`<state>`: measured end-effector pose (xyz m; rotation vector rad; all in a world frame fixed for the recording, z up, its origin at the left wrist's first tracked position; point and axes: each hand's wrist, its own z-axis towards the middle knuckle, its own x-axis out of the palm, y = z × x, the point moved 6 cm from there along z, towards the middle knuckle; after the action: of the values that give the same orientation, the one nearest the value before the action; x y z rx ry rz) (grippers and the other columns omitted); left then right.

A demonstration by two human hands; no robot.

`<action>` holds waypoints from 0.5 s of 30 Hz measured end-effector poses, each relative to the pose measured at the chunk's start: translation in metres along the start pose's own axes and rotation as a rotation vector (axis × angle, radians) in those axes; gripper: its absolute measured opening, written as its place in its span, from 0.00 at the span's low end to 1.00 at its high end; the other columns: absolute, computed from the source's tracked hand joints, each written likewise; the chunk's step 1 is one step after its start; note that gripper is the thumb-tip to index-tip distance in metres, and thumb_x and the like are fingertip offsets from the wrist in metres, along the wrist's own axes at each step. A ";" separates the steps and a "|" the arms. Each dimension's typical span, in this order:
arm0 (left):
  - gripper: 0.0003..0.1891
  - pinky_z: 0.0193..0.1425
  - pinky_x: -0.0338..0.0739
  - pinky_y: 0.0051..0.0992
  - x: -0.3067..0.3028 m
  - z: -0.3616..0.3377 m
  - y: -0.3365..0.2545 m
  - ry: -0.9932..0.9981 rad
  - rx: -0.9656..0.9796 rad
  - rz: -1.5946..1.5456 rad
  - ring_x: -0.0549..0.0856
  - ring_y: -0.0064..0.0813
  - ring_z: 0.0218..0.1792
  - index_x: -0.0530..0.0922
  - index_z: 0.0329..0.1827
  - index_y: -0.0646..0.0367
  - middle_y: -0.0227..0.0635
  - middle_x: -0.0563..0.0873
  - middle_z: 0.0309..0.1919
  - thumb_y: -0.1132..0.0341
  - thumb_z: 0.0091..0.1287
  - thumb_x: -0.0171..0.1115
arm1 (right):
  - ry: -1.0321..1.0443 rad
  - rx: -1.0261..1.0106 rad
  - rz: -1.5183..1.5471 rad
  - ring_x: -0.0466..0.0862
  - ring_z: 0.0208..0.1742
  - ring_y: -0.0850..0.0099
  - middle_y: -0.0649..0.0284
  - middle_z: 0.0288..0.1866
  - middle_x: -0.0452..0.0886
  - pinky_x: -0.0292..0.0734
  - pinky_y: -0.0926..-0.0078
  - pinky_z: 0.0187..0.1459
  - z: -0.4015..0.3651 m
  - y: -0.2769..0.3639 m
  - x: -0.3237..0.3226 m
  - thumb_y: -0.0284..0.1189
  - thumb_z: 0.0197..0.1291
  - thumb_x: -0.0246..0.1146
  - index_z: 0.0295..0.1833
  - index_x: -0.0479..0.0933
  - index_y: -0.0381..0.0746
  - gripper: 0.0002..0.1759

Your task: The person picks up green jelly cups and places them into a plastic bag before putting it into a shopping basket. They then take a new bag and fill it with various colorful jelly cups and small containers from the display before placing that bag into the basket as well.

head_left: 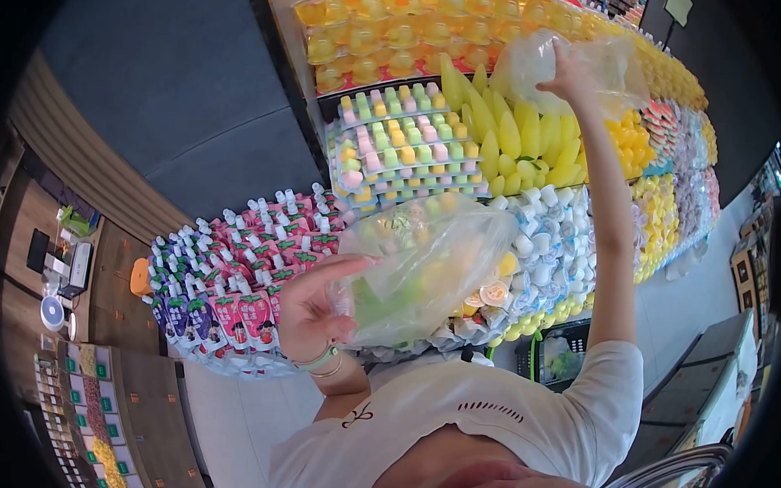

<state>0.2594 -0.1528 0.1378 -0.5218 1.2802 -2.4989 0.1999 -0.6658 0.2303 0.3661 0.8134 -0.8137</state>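
Observation:
My left hand (321, 303), with a bracelet at the wrist, is low in front of the display. Its thumb and fingers grip the left edge of a clear plastic bag (407, 275), through which green and yellow show. My right arm reaches far forward over the display. At its end, my right hand (572, 76) holds another clear plastic bag (616, 67), its thumb and forefinger standing apart against the film. Long yellow-green pieces shaped like bananas (523, 132) lie just below and left of that hand. Part of the right fingers is hidden by the bag.
Beside the yellow pieces stand stacked trays of pastel cubes (398, 141). Pink and purple spouted pouches (252, 278) fill the near left. White-and-blue packs (558, 237) lie under my right arm. Orange domed cups (406, 34) line the back. A black basket (567, 349) is near my body.

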 end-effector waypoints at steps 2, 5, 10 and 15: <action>0.34 0.63 0.66 0.35 -0.004 -0.003 -0.001 -0.043 -0.006 -0.005 0.77 0.41 0.56 0.74 0.53 0.77 0.53 0.79 0.52 0.64 0.46 0.74 | 0.089 -0.136 0.187 0.80 0.47 0.51 0.50 0.43 0.81 0.72 0.41 0.43 0.018 -0.015 0.050 0.31 0.47 0.64 0.53 0.74 0.40 0.24; 0.33 0.63 0.66 0.36 -0.004 -0.004 -0.001 -0.062 0.006 -0.042 0.78 0.40 0.56 0.74 0.53 0.77 0.53 0.79 0.52 0.63 0.46 0.74 | -0.126 -0.136 0.173 0.80 0.49 0.59 0.54 0.36 0.83 0.73 0.48 0.46 0.029 0.006 0.030 0.24 0.50 0.58 0.42 0.78 0.40 0.11; 0.33 0.63 0.66 0.36 -0.004 0.002 -0.002 -0.009 0.016 0.009 0.78 0.40 0.56 0.74 0.54 0.77 0.54 0.79 0.52 0.64 0.47 0.73 | -0.244 -0.665 -0.219 0.76 0.53 0.66 0.64 0.47 0.81 0.61 0.58 0.62 0.024 0.111 -0.070 0.20 0.51 0.58 0.34 0.80 0.41 0.07; 0.30 0.63 0.66 0.36 -0.008 -0.007 -0.007 -0.009 0.066 0.060 0.77 0.42 0.56 0.74 0.54 0.76 0.54 0.79 0.52 0.66 0.49 0.70 | -0.672 -1.040 -0.043 0.71 0.61 0.69 0.68 0.63 0.73 0.62 0.59 0.63 -0.013 0.145 -0.103 0.27 0.54 0.60 0.34 0.79 0.40 0.04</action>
<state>0.2635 -0.1408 0.1384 -0.4714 1.1879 -2.4775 0.2615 -0.5131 0.2989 -0.8155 0.5064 -0.4100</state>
